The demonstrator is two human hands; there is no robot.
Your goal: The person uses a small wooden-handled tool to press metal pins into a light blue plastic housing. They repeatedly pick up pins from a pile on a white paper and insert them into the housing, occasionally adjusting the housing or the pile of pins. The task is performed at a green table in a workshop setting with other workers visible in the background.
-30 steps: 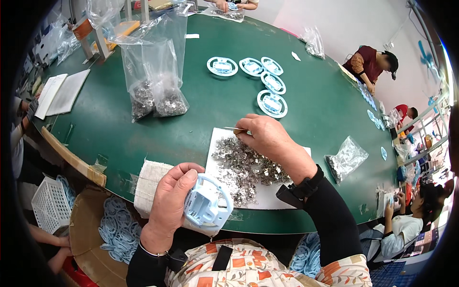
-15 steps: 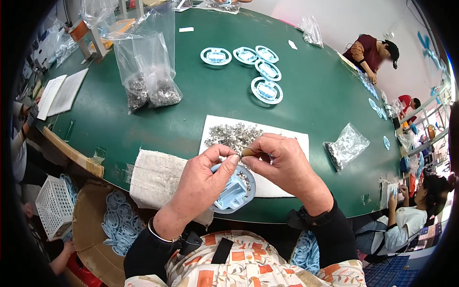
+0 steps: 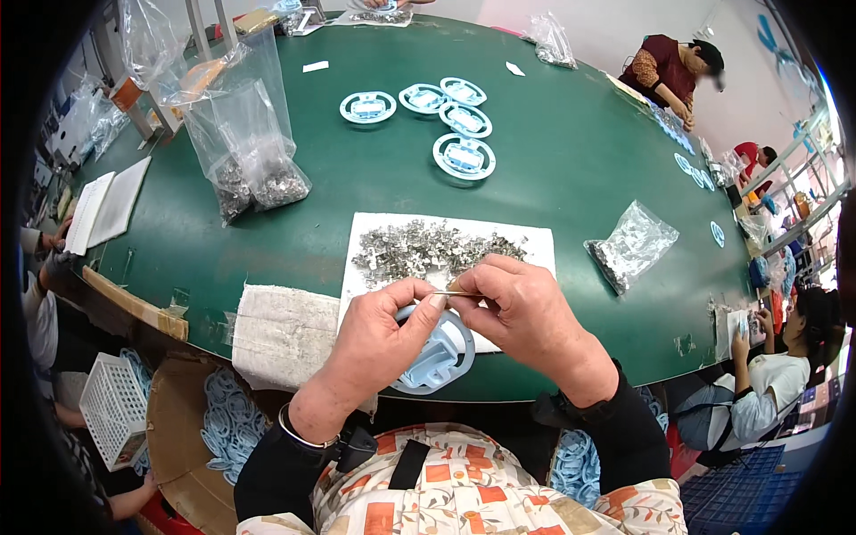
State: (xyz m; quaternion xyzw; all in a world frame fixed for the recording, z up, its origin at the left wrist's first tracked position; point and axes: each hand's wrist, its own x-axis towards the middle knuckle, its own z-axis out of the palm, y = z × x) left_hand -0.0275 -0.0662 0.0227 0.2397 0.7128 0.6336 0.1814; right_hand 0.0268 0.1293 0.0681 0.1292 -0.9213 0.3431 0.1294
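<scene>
Green table [image 3: 571,169]; pale blue round part [image 3: 437,357]; white sheet [image 3: 535,250] under silvery metal pieces [image 3: 428,250]; orange-checked floral shirt [image 3: 446,481].

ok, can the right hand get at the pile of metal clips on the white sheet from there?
Probably yes: the right hand sits at the white sheet's near edge, the metal clips just beyond, nothing between; it does pinch a thin tool.

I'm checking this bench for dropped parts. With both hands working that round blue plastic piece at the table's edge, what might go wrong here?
1. The blue plastic piece sits at the table edge, held by the left hand; a slip would likely drop it to the floor.
2. The right hand pinches a thin metal tool near the left fingertips; it might prick them.
3. The loose metal clips on the white sheet lie just beyond the hands and may scatter if brushed.
</scene>
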